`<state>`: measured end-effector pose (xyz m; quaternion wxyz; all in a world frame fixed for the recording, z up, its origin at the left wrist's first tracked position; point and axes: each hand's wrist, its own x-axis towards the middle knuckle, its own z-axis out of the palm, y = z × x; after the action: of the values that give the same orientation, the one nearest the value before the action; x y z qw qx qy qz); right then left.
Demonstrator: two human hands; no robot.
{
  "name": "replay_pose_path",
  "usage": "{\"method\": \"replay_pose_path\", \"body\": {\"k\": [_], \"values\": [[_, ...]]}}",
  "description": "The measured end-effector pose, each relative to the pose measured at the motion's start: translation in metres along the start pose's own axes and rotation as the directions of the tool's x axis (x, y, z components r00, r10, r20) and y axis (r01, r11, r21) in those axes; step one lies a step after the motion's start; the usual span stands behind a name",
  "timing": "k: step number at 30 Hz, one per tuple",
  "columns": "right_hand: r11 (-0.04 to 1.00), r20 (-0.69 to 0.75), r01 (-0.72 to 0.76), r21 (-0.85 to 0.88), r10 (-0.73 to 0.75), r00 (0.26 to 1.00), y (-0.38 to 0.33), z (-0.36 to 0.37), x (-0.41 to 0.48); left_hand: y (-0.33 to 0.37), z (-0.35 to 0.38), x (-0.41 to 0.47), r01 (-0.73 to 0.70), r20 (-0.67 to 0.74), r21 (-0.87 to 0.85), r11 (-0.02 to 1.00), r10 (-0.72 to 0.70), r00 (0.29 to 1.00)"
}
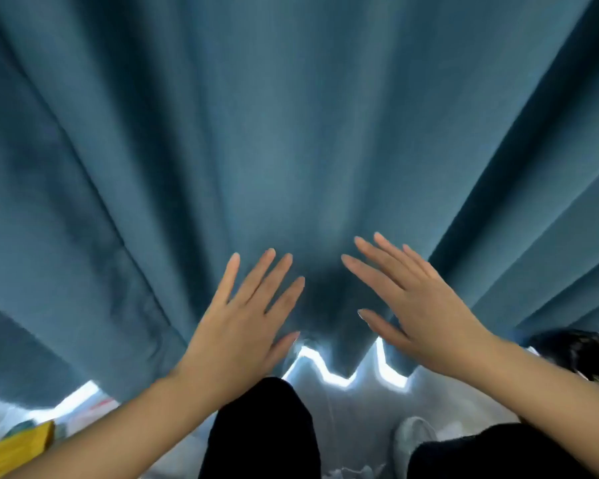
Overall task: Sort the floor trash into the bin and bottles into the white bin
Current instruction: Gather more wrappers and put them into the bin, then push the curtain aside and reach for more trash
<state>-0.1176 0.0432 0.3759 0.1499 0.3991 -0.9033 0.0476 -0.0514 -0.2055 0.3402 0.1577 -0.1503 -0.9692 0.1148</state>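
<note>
My left hand and my right hand are both raised in front of me with straight, spread fingers. Neither holds anything. They hover before a blue curtain, a small gap apart. A yellow piece of trash lies on the floor at the lower left, partly cut off by the frame. Beside it lies a blurred pale item with red marks. No bin or bottle can be made out.
The blue curtain fills most of the view and hangs down to the pale floor, with light under its hem. My dark trouser legs and a white shoe are below. A dark object sits at the right edge.
</note>
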Motion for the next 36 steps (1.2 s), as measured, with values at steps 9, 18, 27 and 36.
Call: {"method": "replay_pose_path", "body": {"k": [9, 18, 27, 36], "values": [[0.903, 0.025, 0.424, 0.067, -0.427, 0.904, -0.143, 0.068, 0.107, -0.095, 0.006, -0.146, 0.335, 0.074, 0.077, 0.939, -0.341, 0.937], [0.734, 0.127, 0.652, 0.187, -0.677, 0.725, -0.233, 0.169, 0.15, -0.106, 0.097, -0.258, 0.599, 0.259, 0.079, 0.797, -0.597, 0.759], [0.608, 0.345, 0.754, 0.249, -0.783, 0.518, -0.272, 0.287, 0.161, -0.065, 0.193, -0.346, 0.767, 0.446, 0.074, 0.638, -0.709, 0.546], [0.669, 0.599, 0.709, 0.224, -0.668, 0.441, -0.245, 0.371, 0.14, -0.053, 0.269, -0.339, 0.791, 0.552, 0.044, 0.61, -0.675, 0.489]]}}
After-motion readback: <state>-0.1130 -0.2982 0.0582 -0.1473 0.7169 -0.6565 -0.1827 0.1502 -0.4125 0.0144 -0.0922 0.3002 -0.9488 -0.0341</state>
